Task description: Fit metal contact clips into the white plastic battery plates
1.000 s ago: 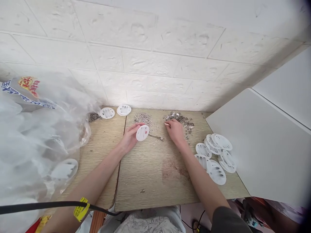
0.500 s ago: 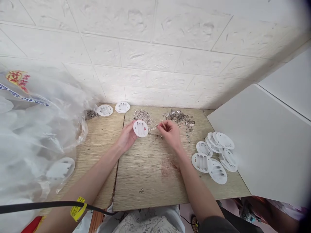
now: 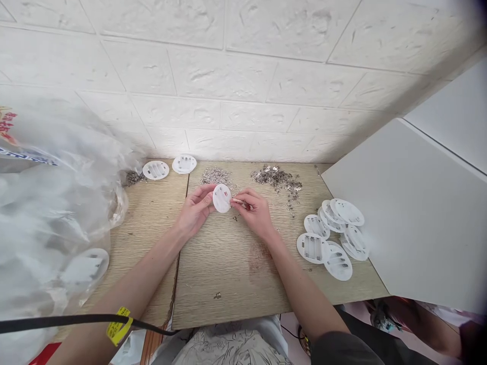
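A round white plastic disc [image 3: 221, 198] with slots in its face is held up by my left hand [image 3: 196, 210], thumb and fingers pinching its left edge. My right hand [image 3: 253, 210] is closed on a thin pale stick [image 3: 237, 201], whose end is at the disc's right edge. Behind the disc lies a heap of small silvery metal pieces [image 3: 216, 176]. A darker heap of metal contacts [image 3: 279, 180] spreads behind my right hand.
Several white discs [image 3: 314, 247] are piled at the right, beside a white panel [image 3: 411, 218]. Two more discs [image 3: 155, 170] lie at the back left. A large clear plastic bag [image 3: 57, 213] fills the left side. A black cable [image 3: 76, 320] crosses the lower left.
My right hand has moved left, bringing the stick to the disc. The disc has turned in my left hand. The whole view has shifted slightly.
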Available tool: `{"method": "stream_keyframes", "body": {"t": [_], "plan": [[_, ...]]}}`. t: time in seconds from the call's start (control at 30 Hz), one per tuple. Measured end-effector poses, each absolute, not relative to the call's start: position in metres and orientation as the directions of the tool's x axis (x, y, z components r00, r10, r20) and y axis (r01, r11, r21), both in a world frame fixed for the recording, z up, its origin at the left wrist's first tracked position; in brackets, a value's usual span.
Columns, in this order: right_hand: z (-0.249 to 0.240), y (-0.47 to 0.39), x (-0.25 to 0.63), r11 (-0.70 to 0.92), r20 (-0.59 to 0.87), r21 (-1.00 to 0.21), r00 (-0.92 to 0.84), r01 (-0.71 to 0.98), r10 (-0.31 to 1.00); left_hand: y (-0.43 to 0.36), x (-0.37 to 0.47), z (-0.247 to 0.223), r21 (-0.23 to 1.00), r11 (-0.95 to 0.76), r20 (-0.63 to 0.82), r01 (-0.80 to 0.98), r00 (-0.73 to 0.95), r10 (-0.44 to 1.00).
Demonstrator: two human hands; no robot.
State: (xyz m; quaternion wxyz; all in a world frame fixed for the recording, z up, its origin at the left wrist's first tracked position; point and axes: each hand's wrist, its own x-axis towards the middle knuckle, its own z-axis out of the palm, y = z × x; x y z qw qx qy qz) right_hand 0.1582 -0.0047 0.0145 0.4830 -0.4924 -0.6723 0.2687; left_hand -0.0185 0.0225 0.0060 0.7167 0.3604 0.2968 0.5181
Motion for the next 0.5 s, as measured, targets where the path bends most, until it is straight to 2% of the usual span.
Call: {"method": "stream_keyframes", "body": {"t": [0.23, 0.5], "plan": [[0.0118, -0.0043, 0.1625, 0.465, 0.438, -0.746, -0.174, 0.476, 0.882, 0.0214, -0.0183, 0.0054, 0.842, 0.193, -0.036, -0.504, 0.305, 0.952], [0.0108, -0.0043, 0.1669, 0.551, 0.501, -0.700, -0.238, 0.454, 0.832, 0.0208, -0.0182, 0.0058, 0.840, 0.205, -0.053, -0.502, 0.301, 0.952]]}}
